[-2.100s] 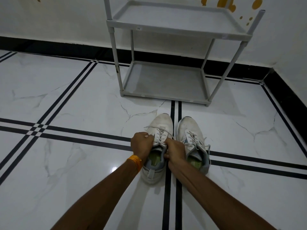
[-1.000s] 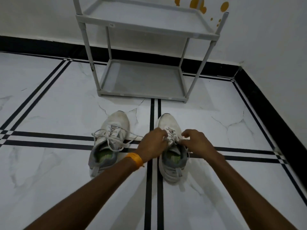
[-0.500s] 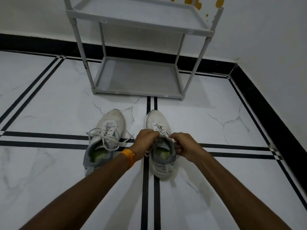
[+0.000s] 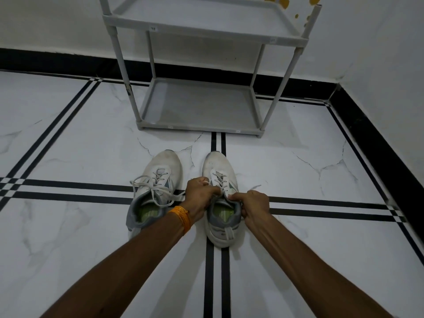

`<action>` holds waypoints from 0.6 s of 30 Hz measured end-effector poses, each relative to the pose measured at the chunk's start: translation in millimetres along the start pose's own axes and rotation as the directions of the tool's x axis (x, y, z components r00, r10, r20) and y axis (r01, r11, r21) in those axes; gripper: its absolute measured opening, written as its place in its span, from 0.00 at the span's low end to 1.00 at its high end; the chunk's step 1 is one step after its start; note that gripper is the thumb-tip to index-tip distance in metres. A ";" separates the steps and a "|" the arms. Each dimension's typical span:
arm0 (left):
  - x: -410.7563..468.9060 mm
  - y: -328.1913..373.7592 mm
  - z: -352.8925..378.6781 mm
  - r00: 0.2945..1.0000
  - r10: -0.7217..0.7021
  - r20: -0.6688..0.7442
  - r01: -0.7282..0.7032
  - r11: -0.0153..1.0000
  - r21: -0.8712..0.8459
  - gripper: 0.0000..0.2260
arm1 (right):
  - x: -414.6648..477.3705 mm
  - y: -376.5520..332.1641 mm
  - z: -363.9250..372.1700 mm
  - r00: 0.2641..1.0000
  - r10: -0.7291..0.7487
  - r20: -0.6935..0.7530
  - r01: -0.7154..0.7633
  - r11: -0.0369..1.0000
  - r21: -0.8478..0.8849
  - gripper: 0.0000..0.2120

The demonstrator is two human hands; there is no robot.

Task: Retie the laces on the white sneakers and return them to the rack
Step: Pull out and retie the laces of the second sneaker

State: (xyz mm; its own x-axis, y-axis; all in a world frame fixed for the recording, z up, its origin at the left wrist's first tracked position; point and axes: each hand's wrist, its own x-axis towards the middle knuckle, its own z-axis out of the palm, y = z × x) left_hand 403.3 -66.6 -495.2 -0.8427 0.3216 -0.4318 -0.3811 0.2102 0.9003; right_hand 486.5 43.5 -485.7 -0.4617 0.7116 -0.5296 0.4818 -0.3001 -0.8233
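Observation:
Two white sneakers stand side by side on the floor, toes toward the rack. The left sneaker point(image 4: 158, 180) has a loose bow with big loops spilling over its side. Over the right sneaker point(image 4: 221, 173), my left hand point(image 4: 199, 196) and my right hand point(image 4: 251, 203) each pinch a piece of its lace at the top eyelets, one on each side of the tongue. An orange band is on my left wrist. The grey two-shelf rack point(image 4: 202, 127) stands just beyond the shoes with both shelves bare.
The floor is white marble tile with black double stripes point(image 4: 218, 271) crossing under the shoes. A black skirting point(image 4: 378, 145) runs along the back wall and the right wall, which meet in a corner right of the rack.
My hands left the left sneaker and now hold the right sneaker's laces. The view shifted, and over the last half second the hands drew slightly apart.

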 end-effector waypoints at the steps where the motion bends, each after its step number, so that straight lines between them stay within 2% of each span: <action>1: 1.7 -1.4 -1.9 1.000 0.009 -0.012 -0.009 1.000 0.026 0.22 | -0.2 0.3 -0.4 1.000 -0.023 0.002 0.023 0.999 -0.035 0.24; 4: 3.0 0.6 -15.8 0.993 0.112 0.035 -0.117 0.969 0.219 0.17 | -2.3 -7.9 -7.9 0.980 -0.196 0.044 0.201 0.954 -0.222 0.22; 5: 1.6 6.2 -21.8 0.984 0.163 0.074 -0.178 0.935 0.308 0.19 | -4.5 -17.5 -11.3 0.959 -0.268 0.095 0.284 0.912 -0.297 0.20; 7: -4.2 27.0 -35.1 0.946 0.291 0.147 -0.324 0.799 0.506 0.20 | -11.0 -46.6 -17.3 0.896 -0.362 0.258 0.443 0.774 -0.452 0.17; 10: -20.9 77.2 -54.8 0.857 0.460 0.233 -0.470 0.510 0.721 0.20 | -31.3 -104.4 -23.5 0.835 -0.295 0.465 0.549 0.514 -0.660 0.19; 12: -29.6 106.2 -62.2 0.772 0.542 0.331 -0.571 0.364 0.736 0.18 | -44.2 -140.2 -25.4 0.807 -0.297 0.510 0.590 0.413 -0.693 0.17; 13: -35.1 116.5 -61.8 0.716 0.558 0.419 -0.644 0.296 0.705 0.16 | -50.2 -155.6 -25.8 0.788 -0.330 0.520 0.616 0.405 -0.676 0.16; 16: -55.1 129.8 -39.9 0.505 0.505 0.699 -0.822 0.036 0.568 0.12 | -61.6 -190.9 -20.7 0.700 -0.468 0.539 0.713 0.435 -0.549 0.16; 18: -53.8 130.7 -25.7 0.393 0.451 0.802 -0.852 -0.149 0.501 0.11 | -68.7 -204.2 -13.3 0.623 -0.535 0.571 0.781 0.382 -0.494 0.16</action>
State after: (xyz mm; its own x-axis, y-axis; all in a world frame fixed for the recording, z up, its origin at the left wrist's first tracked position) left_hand 389.0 -80.2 -352.8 -0.1980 0.9612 0.1923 0.9657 0.1576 0.2066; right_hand 429.8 64.3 -278.6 -0.9704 0.2413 -0.0060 0.1917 0.7552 -0.6268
